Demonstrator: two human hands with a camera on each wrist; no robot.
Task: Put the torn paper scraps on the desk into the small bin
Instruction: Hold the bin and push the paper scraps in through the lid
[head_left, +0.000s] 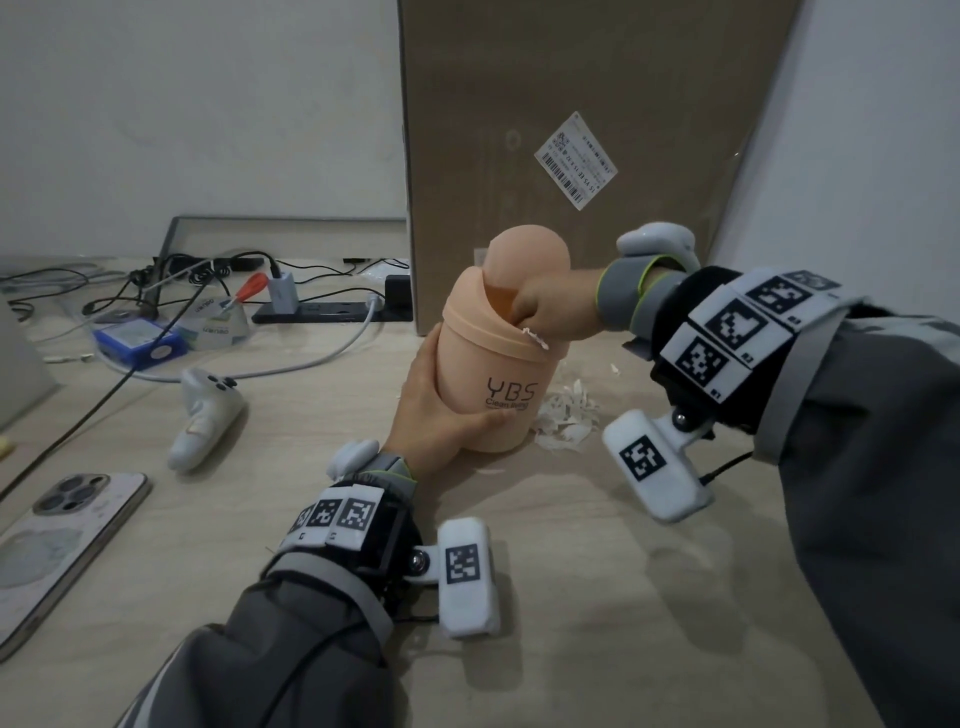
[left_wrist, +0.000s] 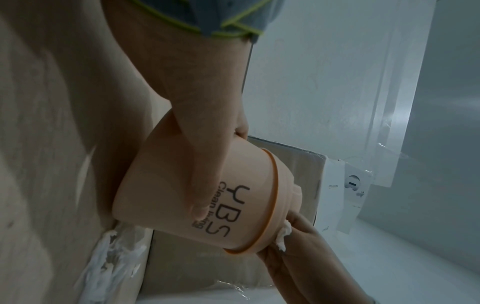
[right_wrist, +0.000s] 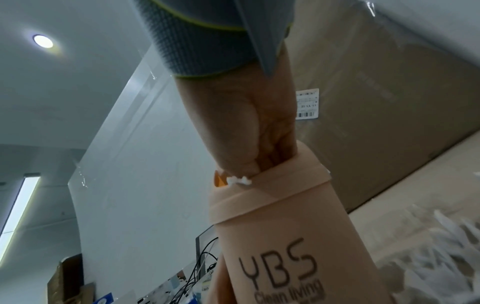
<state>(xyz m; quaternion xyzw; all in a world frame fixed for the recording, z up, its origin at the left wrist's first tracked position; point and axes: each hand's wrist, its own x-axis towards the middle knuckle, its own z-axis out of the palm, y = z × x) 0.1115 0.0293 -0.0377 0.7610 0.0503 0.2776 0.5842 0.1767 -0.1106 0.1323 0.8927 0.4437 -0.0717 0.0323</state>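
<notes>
A small peach bin (head_left: 493, 374) marked YBS stands tilted on the desk, its swing lid (head_left: 530, 254) tipped up. My left hand (head_left: 441, 410) grips the bin's body (left_wrist: 182, 195), thumb across the front. My right hand (head_left: 545, 312) reaches into the bin's mouth, fingers hidden inside; a white paper scrap (head_left: 535, 338) sticks out at the rim (right_wrist: 239, 181) under that hand (right_wrist: 249, 133). A pile of torn paper scraps (head_left: 566, 415) lies on the desk just right of the bin, also seen as scraps (left_wrist: 111, 257) beside the bin's base.
A big cardboard box (head_left: 571, 130) stands right behind the bin. Left on the desk lie a white controller (head_left: 205, 415), a phone (head_left: 62, 545), a blue box (head_left: 140, 343), tape rolls (head_left: 213, 322) and a power strip (head_left: 322, 312) with cables.
</notes>
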